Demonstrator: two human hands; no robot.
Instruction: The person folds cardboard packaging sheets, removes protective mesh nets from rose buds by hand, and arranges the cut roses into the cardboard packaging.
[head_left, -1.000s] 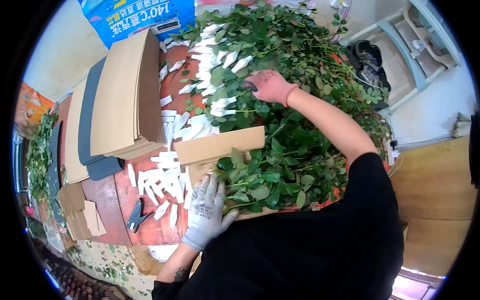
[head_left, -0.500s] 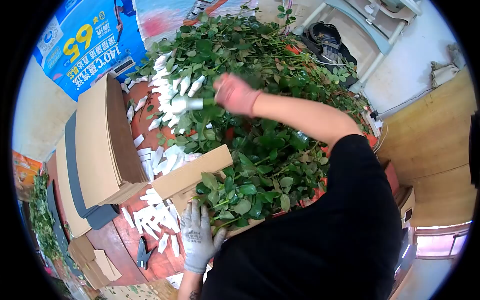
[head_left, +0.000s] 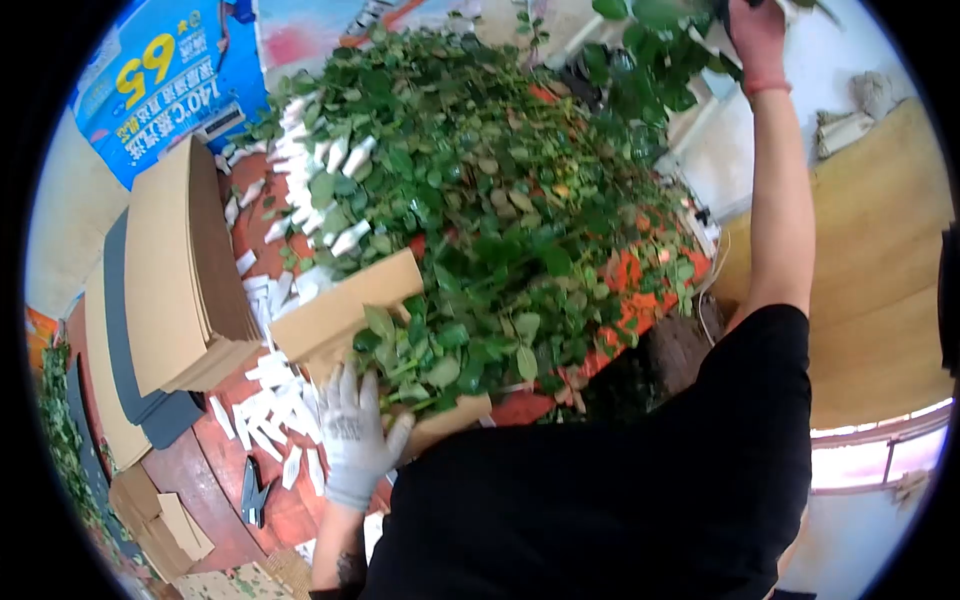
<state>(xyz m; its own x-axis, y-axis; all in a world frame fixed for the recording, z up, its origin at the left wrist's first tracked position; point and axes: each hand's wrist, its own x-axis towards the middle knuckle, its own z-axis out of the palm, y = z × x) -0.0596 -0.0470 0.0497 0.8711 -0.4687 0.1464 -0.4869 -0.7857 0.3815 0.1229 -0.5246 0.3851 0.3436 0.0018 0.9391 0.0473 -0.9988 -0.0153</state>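
Note:
My left hand [head_left: 358, 440], in a grey glove, lies with fingers stretched out at the near left edge of an open cardboard piece [head_left: 350, 303]. Cut leafy stems [head_left: 455, 350] rest in that cardboard, just right of my fingers. High at the top right, my right hand [head_left: 757, 45] in a pink glove is closed around a leafy stem [head_left: 655, 60], whose leaves hang to the left; its far end is out of view. A big heap of leafy stems [head_left: 470, 170] covers the table, with white-sleeved flower heads [head_left: 350, 157] along its left side.
Loose white sleeves [head_left: 275, 415] lie scattered left of my left hand, with a black stapler [head_left: 256, 492] below them. A tall stack of cardboard sheets [head_left: 165, 280] stands at the left. Behind it is a blue printed box [head_left: 160, 80]. A power strip [head_left: 706, 228] sits at the right edge.
My right hand has swung from the white-sleeved heads up and right, lifting a leafy stem off the heap. My left hand stays by the cardboard while the view has shifted.

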